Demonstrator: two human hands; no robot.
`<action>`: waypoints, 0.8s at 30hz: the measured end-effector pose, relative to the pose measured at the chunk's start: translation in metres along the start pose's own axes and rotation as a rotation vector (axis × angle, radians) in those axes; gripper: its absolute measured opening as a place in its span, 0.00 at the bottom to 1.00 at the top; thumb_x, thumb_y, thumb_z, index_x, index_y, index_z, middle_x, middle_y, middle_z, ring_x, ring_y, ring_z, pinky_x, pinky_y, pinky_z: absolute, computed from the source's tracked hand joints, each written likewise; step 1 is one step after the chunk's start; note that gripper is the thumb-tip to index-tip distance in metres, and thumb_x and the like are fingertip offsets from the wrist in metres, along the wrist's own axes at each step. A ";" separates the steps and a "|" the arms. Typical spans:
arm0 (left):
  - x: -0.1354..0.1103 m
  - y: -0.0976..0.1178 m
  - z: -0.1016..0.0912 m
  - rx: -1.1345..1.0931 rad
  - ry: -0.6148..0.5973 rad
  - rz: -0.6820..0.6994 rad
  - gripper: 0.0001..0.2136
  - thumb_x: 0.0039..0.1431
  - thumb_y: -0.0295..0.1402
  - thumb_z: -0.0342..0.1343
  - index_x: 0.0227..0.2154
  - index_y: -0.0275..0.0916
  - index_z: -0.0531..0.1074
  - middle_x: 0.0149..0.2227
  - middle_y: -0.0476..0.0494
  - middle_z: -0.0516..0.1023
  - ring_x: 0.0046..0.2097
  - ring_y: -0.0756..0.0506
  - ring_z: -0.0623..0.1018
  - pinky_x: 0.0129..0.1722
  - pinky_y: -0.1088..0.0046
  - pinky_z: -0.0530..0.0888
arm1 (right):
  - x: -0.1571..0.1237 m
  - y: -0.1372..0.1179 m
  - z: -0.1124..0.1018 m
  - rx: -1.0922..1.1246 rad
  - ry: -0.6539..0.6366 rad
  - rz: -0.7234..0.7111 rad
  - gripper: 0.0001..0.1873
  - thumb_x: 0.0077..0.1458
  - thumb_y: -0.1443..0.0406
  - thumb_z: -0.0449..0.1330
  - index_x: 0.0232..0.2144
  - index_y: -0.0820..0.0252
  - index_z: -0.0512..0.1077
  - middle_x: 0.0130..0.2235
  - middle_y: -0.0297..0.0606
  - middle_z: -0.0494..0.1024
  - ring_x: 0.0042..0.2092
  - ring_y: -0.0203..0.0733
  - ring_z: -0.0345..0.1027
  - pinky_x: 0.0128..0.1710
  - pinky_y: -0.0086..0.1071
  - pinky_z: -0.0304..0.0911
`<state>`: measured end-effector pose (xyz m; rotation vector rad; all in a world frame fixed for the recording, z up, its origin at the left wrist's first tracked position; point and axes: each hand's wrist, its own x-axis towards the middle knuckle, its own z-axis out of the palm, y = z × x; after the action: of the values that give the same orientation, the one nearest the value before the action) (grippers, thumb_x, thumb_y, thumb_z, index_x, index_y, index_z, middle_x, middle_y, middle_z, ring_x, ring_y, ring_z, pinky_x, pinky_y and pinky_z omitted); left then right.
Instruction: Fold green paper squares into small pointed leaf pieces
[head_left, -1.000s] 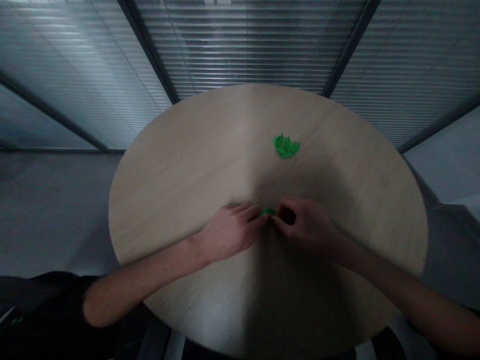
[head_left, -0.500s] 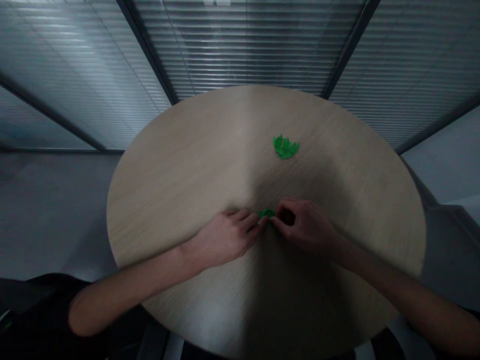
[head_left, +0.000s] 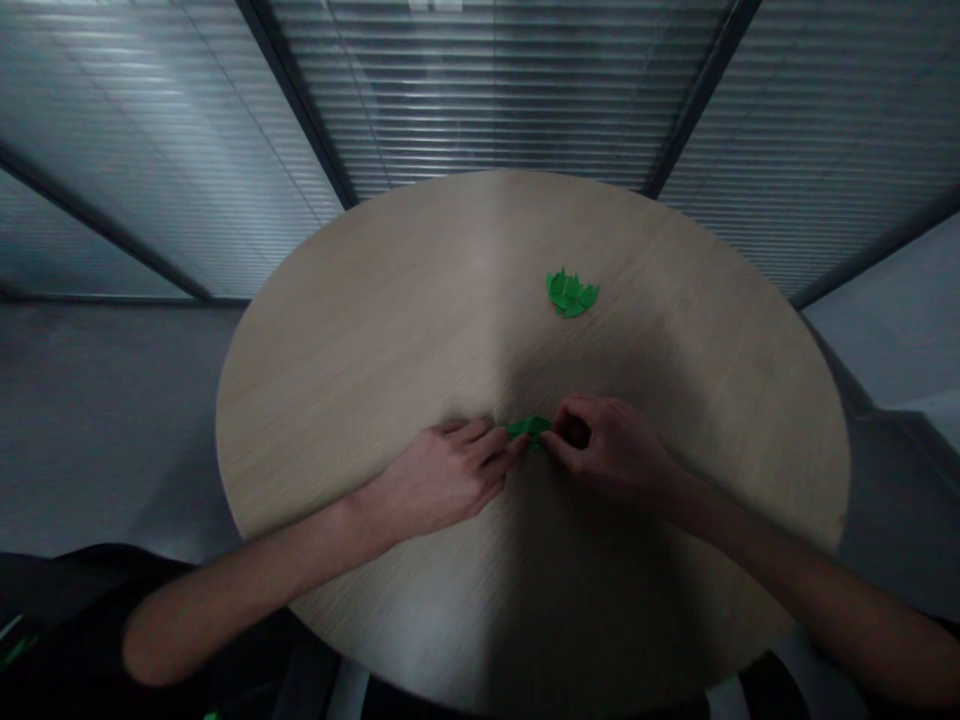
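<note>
A small green folded piece that looks like paper is low over the middle of the table, between my two hands. From the right, my right hand pinches its end between thumb and forefinger, the other fingers curled behind. My left hand is at the left end of the piece, thumb and fingertips closed on that edge. Farther up the table lies a green spiky cluster of folded pieces, apart from both hands.
A round pale wood table fills the middle, with my forearms resting over its near part. Glass panels with blinds and dark frames stand past its far edge. Grey floor shows to the left.
My left hand has drawn slightly to the left, so more of the green folded piece shows between the hands. My right hand has hardly moved, and the green cluster lies where it was.
</note>
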<state>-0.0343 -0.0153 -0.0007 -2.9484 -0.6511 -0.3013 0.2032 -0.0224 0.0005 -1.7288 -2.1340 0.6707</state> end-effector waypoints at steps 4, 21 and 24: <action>-0.001 -0.001 0.002 -0.009 0.027 0.001 0.14 0.72 0.30 0.50 0.53 0.32 0.75 0.38 0.42 0.81 0.38 0.42 0.80 0.31 0.65 0.75 | 0.000 0.000 -0.001 0.001 -0.010 -0.008 0.08 0.57 0.63 0.65 0.27 0.59 0.72 0.27 0.34 0.75 0.29 0.38 0.65 0.31 0.32 0.53; 0.000 -0.008 0.005 -0.149 -0.036 -0.015 0.17 0.73 0.32 0.46 0.58 0.35 0.72 0.39 0.42 0.82 0.38 0.40 0.82 0.33 0.63 0.78 | 0.000 0.001 -0.002 0.023 -0.005 -0.009 0.08 0.55 0.64 0.67 0.30 0.58 0.70 0.28 0.33 0.73 0.29 0.38 0.65 0.31 0.32 0.53; 0.000 -0.009 0.003 -0.158 -0.054 -0.008 0.18 0.74 0.33 0.45 0.59 0.35 0.72 0.40 0.41 0.82 0.39 0.41 0.81 0.34 0.64 0.77 | 0.001 0.003 -0.004 0.044 -0.016 0.000 0.09 0.54 0.64 0.67 0.32 0.58 0.70 0.28 0.32 0.73 0.29 0.38 0.64 0.30 0.32 0.53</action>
<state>-0.0378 -0.0068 -0.0030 -3.1148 -0.6757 -0.2866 0.2077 -0.0207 0.0027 -1.7066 -2.1137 0.7281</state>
